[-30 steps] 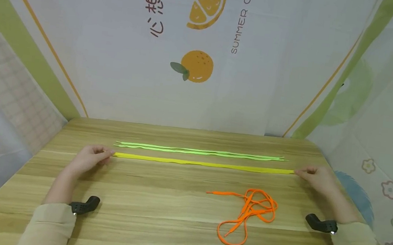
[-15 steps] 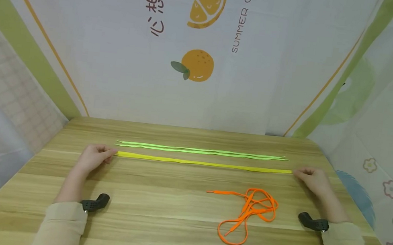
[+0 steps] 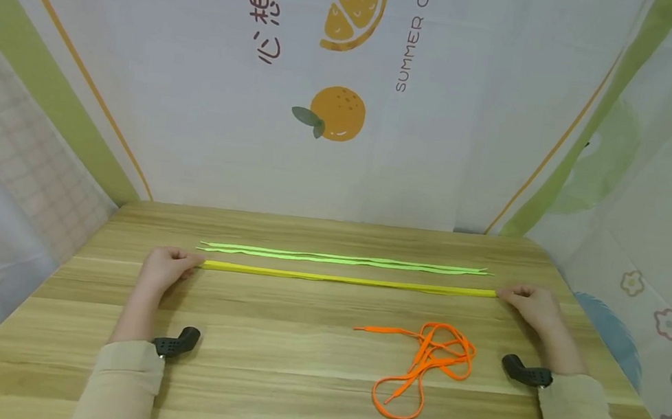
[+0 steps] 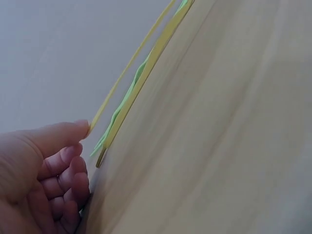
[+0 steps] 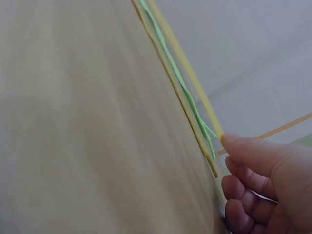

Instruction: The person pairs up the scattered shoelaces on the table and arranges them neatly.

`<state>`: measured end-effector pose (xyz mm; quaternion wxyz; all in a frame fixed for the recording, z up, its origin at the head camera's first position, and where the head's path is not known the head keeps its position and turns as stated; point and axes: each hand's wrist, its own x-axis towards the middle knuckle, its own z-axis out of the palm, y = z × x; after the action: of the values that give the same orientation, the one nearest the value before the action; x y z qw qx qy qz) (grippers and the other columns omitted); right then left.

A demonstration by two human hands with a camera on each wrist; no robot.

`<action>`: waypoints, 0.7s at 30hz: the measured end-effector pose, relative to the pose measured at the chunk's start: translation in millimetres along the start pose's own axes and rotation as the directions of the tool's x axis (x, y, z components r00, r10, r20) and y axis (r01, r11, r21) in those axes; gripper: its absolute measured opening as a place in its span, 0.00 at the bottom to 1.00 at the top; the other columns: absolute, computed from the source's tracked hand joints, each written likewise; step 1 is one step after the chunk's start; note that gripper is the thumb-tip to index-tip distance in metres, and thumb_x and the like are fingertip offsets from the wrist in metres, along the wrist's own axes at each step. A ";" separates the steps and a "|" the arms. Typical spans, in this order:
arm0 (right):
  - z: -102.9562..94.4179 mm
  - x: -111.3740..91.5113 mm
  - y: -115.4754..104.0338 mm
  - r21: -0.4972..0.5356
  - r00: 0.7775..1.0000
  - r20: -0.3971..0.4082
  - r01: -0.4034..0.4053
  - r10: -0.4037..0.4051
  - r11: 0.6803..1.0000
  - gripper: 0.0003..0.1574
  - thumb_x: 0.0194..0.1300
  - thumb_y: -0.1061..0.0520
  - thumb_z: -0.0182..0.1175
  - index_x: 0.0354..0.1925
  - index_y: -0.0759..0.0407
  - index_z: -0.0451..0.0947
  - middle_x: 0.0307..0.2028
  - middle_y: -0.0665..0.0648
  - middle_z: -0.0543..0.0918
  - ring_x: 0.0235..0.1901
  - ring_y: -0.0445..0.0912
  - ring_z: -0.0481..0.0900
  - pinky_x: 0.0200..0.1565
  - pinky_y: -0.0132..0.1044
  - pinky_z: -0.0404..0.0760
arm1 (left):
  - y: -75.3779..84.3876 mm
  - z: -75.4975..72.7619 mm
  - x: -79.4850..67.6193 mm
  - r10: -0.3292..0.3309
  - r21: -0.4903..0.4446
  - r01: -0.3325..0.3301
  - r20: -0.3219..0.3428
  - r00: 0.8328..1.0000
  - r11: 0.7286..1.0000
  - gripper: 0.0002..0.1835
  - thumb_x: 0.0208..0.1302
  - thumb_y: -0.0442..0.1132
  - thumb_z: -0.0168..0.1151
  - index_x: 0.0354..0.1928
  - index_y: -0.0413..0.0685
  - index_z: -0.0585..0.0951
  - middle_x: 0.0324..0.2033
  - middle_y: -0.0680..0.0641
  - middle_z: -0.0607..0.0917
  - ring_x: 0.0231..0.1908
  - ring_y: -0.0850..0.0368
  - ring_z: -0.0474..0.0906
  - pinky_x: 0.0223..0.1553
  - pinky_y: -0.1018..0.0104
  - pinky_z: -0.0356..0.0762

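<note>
In the head view my left hand [image 3: 164, 267] and my right hand [image 3: 535, 307] are far apart above the table, each pinching one end of a yellow shoelace [image 4: 114, 88] between thumb and finger. The wrist views show this lace stretched and raised a little off the wood. Beneath it a second yellow shoelace [image 5: 187, 108] lies straight on the table, its tipped ends near each hand. From above, the two nearly overlap. Just behind them, green shoelaces [image 3: 330, 259] lie side by side. Both hands have their other fingers curled in below the thumb.
An orange shoelace [image 3: 431, 360] lies loosely tangled on the wooden table [image 3: 271, 340], right of the middle and nearer the front. A printed curtain [image 3: 402, 175] hangs along the table's back edge, with more cloth at both sides.
Both hands have moved slightly inward, the left to the right and the right to the left, still pinching the yellow shoelace. The green and orange shoelaces have not moved.
</note>
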<state>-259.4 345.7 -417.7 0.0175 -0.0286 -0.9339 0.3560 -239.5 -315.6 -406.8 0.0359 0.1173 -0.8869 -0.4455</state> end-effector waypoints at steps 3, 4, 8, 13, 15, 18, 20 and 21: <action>0.4 1.3 -0.5 0.003 1.000 0.001 -0.024 0.024 1.000 0.33 0.65 0.40 0.58 0.45 0.71 0.80 0.46 0.70 0.78 0.39 0.56 0.74 0.37 0.41 0.71 | 0.6 2.1 0.4 -0.013 0.014 0.013 -0.009 1.000 1.000 0.20 0.63 0.51 0.63 0.33 0.37 0.80 0.24 0.50 0.78 0.28 0.55 0.69 0.28 0.64 0.68; 0.5 1.6 -0.6 -0.002 1.000 0.000 -0.028 0.028 1.000 0.33 0.65 0.40 0.58 0.46 0.71 0.80 0.46 0.70 0.78 0.40 0.57 0.75 0.38 0.42 0.71 | 0.9 2.7 0.5 -0.016 0.019 0.016 -0.012 1.000 1.000 0.20 0.63 0.51 0.63 0.32 0.38 0.80 0.24 0.50 0.78 0.28 0.55 0.69 0.28 0.64 0.68; 0.7 3.5 -0.4 -0.021 0.999 0.008 -0.042 0.042 0.999 0.35 0.67 0.40 0.57 0.48 0.73 0.78 0.51 0.74 0.74 0.46 0.63 0.73 0.45 0.51 0.71 | 2.3 5.2 0.0 -0.025 0.040 0.026 -0.022 0.999 0.999 0.19 0.64 0.50 0.63 0.30 0.39 0.79 0.24 0.49 0.78 0.27 0.54 0.67 0.29 0.62 0.66; 0.1 5.6 -0.6 -0.036 0.999 0.012 -0.049 0.049 0.998 0.35 0.67 0.41 0.56 0.50 0.73 0.77 0.53 0.76 0.73 0.48 0.66 0.71 0.49 0.56 0.68 | 6.8 8.6 -3.1 -0.046 0.063 0.048 -0.041 0.998 0.997 0.19 0.63 0.50 0.63 0.31 0.37 0.80 0.25 0.48 0.78 0.30 0.52 0.67 0.32 0.60 0.65; 0.9 6.5 -1.3 -0.043 0.999 0.000 -0.046 0.046 0.998 0.33 0.67 0.42 0.57 0.48 0.73 0.78 0.51 0.75 0.74 0.47 0.65 0.72 0.47 0.54 0.70 | 8.9 10.0 -4.6 -0.053 0.079 0.057 -0.055 0.997 0.995 0.20 0.63 0.50 0.63 0.30 0.37 0.80 0.25 0.47 0.78 0.30 0.51 0.67 0.32 0.59 0.64; 2.2 6.8 -2.8 -0.049 0.999 -0.017 -0.045 0.044 0.998 0.31 0.65 0.43 0.58 0.46 0.72 0.79 0.49 0.75 0.76 0.45 0.64 0.73 0.45 0.52 0.71 | 11.9 12.0 -6.4 -0.058 0.105 0.066 -0.085 0.995 0.992 0.19 0.61 0.49 0.63 0.31 0.35 0.82 0.25 0.46 0.79 0.30 0.49 0.68 0.32 0.59 0.64; 3.4 7.2 -3.6 -0.052 0.999 -0.030 -0.047 0.046 0.998 0.30 0.65 0.43 0.59 0.45 0.72 0.80 0.48 0.74 0.76 0.44 0.64 0.73 0.44 0.51 0.71 | 13.2 13.1 -7.3 -0.058 0.112 0.069 -0.101 0.993 0.991 0.19 0.61 0.48 0.64 0.32 0.35 0.82 0.26 0.45 0.79 0.31 0.48 0.68 0.31 0.59 0.64; 3.7 7.3 -3.7 -0.054 0.998 -0.033 -0.049 0.047 0.997 0.30 0.65 0.43 0.60 0.44 0.72 0.80 0.48 0.74 0.77 0.44 0.64 0.74 0.44 0.51 0.71 | 13.5 13.7 -7.5 -0.060 0.112 0.072 -0.108 0.992 0.991 0.19 0.61 0.48 0.64 0.32 0.34 0.83 0.28 0.44 0.80 0.31 0.48 0.68 0.32 0.59 0.64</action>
<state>-267.0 341.0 -417.9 0.0231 -0.0572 -0.9419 0.3303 -236.9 -295.4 -403.9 0.0602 0.1717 -0.9038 -0.3874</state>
